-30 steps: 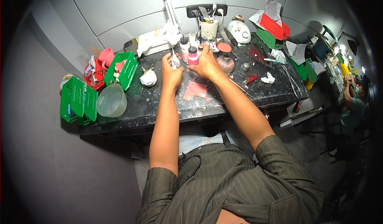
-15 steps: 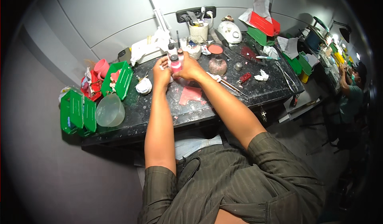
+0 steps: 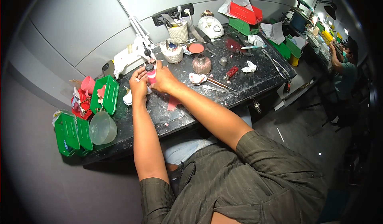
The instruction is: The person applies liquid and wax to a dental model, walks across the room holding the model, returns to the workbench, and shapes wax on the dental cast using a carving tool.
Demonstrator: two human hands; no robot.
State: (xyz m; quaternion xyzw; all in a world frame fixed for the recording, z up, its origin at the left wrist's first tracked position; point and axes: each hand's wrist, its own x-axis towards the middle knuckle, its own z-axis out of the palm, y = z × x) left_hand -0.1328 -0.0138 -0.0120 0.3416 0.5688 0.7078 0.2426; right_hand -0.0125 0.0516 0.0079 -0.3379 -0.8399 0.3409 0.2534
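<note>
Both my hands are together over the left half of a dark, dusty workbench. Between them is a small bottle of pink liquid (image 3: 151,74) with a black cap. My right hand (image 3: 165,79) wraps its far side, thumb along the bottle. My left hand (image 3: 139,85) is curled beside it, with something white at its fingers that is too small to name. Just behind rises another dark-capped bottle (image 3: 147,50). A wrapped white ball (image 3: 127,98) lies partly hidden behind my left wrist. Under my right forearm a pink sheet (image 3: 173,103) is mostly covered.
Green bins (image 3: 107,94) and a translucent bowl (image 3: 103,128) line the left end. Right of my hands lie a glass jar (image 3: 202,64), a brush (image 3: 217,83) and a red tool (image 3: 231,72). A white machine (image 3: 211,27) stands behind. Another person (image 3: 345,74) works far right.
The view has shifted, so the bench sits farther left. My hands stay around the pink bottle. My left hand now hides more of the white ball, and my right forearm more of the pink sheet.
</note>
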